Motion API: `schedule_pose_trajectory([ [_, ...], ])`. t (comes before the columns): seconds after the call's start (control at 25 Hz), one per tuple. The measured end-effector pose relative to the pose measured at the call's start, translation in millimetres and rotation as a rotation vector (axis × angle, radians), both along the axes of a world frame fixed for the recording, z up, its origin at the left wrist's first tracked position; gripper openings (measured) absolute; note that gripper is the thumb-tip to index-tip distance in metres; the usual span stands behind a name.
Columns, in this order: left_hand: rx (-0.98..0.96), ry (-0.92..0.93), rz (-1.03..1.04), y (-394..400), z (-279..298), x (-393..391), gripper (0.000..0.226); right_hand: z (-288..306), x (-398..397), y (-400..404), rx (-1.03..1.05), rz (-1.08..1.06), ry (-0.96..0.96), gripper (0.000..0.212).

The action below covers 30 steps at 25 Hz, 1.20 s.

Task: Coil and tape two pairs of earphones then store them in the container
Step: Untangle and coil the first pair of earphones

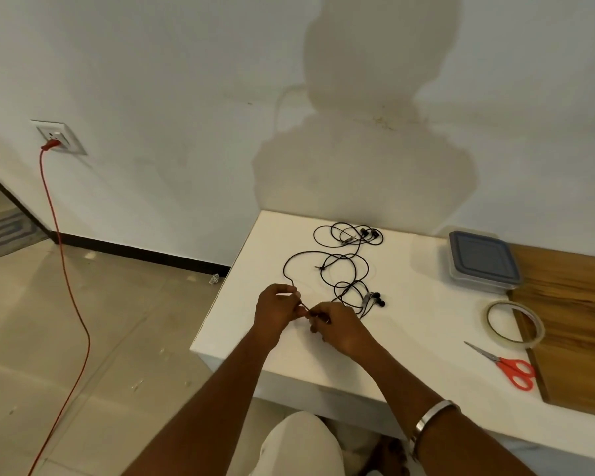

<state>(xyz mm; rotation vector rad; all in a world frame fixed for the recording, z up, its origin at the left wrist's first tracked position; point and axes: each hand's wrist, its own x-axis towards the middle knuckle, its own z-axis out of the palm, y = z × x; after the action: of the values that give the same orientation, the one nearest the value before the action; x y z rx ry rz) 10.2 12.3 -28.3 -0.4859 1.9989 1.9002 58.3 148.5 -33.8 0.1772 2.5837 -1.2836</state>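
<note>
Two pairs of black earphones lie on the white table (289, 359). The far pair (349, 235) sits loosely looped near the wall. The near pair (344, 274) spreads out in wide loops, its earbuds to the right at the table's middle. My left hand (277, 309) and my right hand (337, 326) meet at the near pair's cable end, and both pinch the cable between fingers and thumb. A clear container with a grey-blue lid (481, 261), closed, stands at the right by the wall. A roll of clear tape (514, 324) lies in front of it.
Red-handled scissors (507, 365) lie near the table's front right. A wooden surface (574, 324) adjoins the table on the right. A red cord (62, 269) hangs from a wall socket (57, 137) at the left and trails over the tiled floor.
</note>
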Motion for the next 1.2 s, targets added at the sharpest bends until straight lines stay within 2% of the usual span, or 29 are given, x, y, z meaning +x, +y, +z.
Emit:
schedule_pose_trajectory([
  [0.16,-0.013,-0.040,0.017,7,1,6,0.023,5,0,9,0.005,-0.065,0.041,0.020],
  [0.28,0.152,-0.198,-0.036,14,7,17,0.029,6,2,13,-0.001,-0.083,0.063,0.020],
  [0.36,0.248,-0.204,-0.105,18,9,20,0.040,9,4,16,-0.004,-0.063,0.068,0.021],
  [0.48,0.342,-0.166,-0.106,28,17,19,0.034,13,9,22,-0.056,-0.038,0.086,0.019],
  [0.64,0.502,-0.188,-0.075,39,30,19,0.024,23,25,31,-0.010,-0.025,0.282,0.017],
  [0.84,0.664,-0.145,-0.003,45,47,20,0.023,22,50,42,-0.032,-0.026,0.221,0.014],
  [1.08,0.653,-0.081,0.033,51,79,23,0.021,34,71,68,-0.035,-0.066,0.176,0.009],
  [1.2,0.613,-0.065,-0.044,64,82,33,0.023,52,68,67,-0.072,-0.090,0.246,0.013],
])
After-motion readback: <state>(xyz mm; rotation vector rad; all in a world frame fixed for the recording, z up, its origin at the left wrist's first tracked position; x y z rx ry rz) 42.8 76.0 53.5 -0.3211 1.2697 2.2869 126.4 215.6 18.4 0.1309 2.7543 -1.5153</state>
